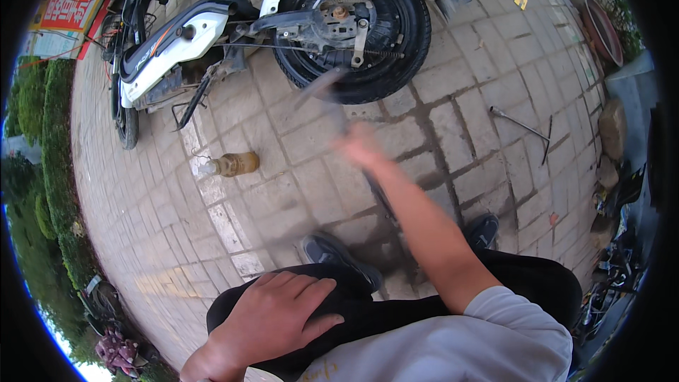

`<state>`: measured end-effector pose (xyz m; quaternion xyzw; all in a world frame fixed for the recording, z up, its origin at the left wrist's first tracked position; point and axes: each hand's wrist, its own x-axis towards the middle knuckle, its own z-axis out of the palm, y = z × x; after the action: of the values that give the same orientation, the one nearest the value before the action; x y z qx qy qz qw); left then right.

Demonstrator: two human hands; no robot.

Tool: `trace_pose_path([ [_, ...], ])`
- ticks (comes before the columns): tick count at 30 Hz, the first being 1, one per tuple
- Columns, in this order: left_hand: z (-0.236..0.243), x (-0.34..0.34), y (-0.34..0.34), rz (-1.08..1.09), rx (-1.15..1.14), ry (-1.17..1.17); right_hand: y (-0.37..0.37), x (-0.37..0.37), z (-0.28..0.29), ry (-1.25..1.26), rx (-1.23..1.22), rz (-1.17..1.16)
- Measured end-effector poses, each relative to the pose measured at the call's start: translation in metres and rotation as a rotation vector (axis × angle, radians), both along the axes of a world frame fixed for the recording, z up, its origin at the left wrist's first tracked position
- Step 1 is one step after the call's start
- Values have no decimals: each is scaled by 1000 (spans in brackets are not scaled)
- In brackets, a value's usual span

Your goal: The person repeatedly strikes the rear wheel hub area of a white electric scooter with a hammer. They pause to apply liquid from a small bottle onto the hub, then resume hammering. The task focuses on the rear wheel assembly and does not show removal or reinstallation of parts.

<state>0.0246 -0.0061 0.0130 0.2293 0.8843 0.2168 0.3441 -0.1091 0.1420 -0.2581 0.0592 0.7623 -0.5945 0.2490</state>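
Observation:
My right hand (359, 147), blurred by motion, is closed around the handle of a hammer (320, 90). The blurred hammer head is near the lower left edge of a black rear wheel (407, 25); whether it touches the tyre I cannot tell. That wheel belongs to a white and black electric scooter (205, 35), its hub and brake lever bare on this side. Resting on my left knee, my left hand (283, 311) lies with fingers loosely spread and holds nothing. A plastic bottle of yellow-brown liquid (239, 164) lies on its side on the paving, left of my right hand.
On the bricks to the right lies a T-handle socket wrench (527, 131). Farther off are a small yellow packet (521, 1) and a reddish basin (602, 32). Stones (612, 129) and dark clutter line the right edge. My shoes (336, 258) stand below the wheel.

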Motion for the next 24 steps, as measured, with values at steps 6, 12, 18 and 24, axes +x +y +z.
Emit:
trace_pose_path([
  [6, -7, -4, -9, -52, 84, -5, 92, 7, -10, 83, -317, -909],
  [12, -4, -1, -15, -90, 30, 8, 145, -32, 3, 179, -633, -1545],
  [18, -2, 1, -9, -67, 59, 34, -20, 70, -52, 306, 173, 439],
  [24, 6, 14, -14, 42, 21, 26, -96, 98, 12, 134, 60, 731],
])
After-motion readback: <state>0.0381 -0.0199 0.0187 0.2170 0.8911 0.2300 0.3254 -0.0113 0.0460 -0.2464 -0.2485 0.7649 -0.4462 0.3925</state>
